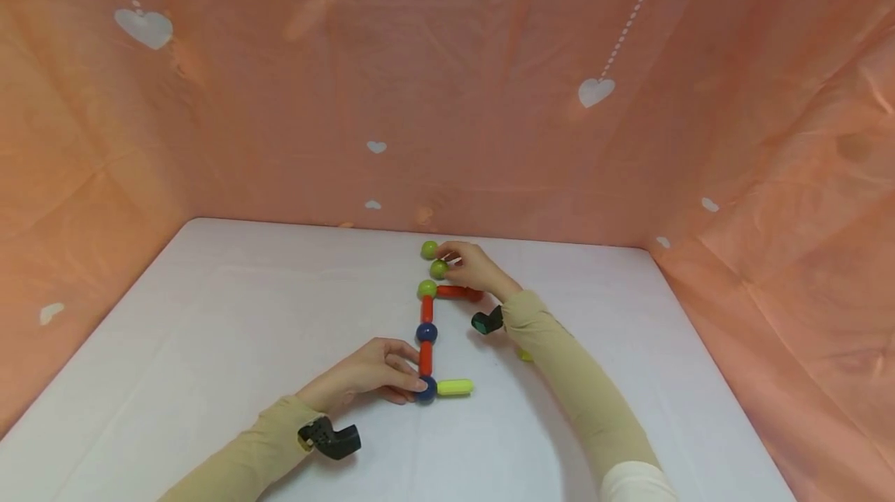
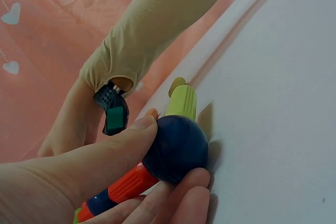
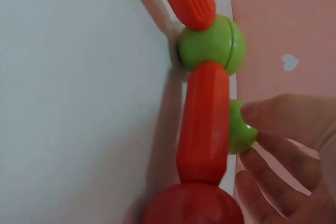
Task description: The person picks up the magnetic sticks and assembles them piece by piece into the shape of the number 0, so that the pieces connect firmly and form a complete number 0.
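- Left wrist view: the left hand pinches the near blue ball between thumb and fingers.
- Right wrist view: the right hand grips a green ball, thumb on one side and fingers on the other; whether that ball touches the table cannot be told.
- From the near blue ball, a yellow-green rod points right and a lower red rod runs away from the person to the middle blue ball.
- Beyond it, an upper red rod leads to the corner green ball; a sideways red rod joins that to a red ball.
- Just beyond the held green ball sits the far green ball.
- A yellow piece shows partly behind the right forearm.
- Around the white table hangs pink cloth with white hearts.
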{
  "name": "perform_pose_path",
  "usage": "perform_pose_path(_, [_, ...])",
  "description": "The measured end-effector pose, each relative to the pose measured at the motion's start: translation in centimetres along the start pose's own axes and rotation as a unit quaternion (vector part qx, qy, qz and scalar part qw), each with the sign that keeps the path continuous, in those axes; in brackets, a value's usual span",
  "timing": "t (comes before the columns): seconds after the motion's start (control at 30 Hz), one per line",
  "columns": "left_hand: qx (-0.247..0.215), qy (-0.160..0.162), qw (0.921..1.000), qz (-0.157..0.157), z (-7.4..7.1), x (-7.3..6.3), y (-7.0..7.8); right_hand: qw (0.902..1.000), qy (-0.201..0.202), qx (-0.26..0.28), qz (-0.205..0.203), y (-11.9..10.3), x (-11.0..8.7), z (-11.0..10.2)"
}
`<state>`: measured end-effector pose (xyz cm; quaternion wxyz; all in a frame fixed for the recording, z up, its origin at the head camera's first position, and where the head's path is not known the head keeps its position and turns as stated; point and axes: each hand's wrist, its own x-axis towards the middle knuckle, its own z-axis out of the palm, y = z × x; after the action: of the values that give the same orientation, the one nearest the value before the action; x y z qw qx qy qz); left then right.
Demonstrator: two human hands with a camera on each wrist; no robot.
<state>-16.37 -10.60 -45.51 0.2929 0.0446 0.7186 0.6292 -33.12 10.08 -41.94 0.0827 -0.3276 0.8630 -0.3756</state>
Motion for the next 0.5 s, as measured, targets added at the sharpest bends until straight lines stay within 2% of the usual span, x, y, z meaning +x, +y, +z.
perform_pose_path(0.3, [0.003,-0.008,1.0,0.003,-0.1,0.0,0.1,0.9996,0.013,-0.023,0.0,0.3,0.6,0.8])
perform_pose_path(0.5, [0.002,-0.008,1.0,0.004,-0.1,0.0,0.0,0.9991,0.02,-0.032,0.02,0.8,0.8,1.3])
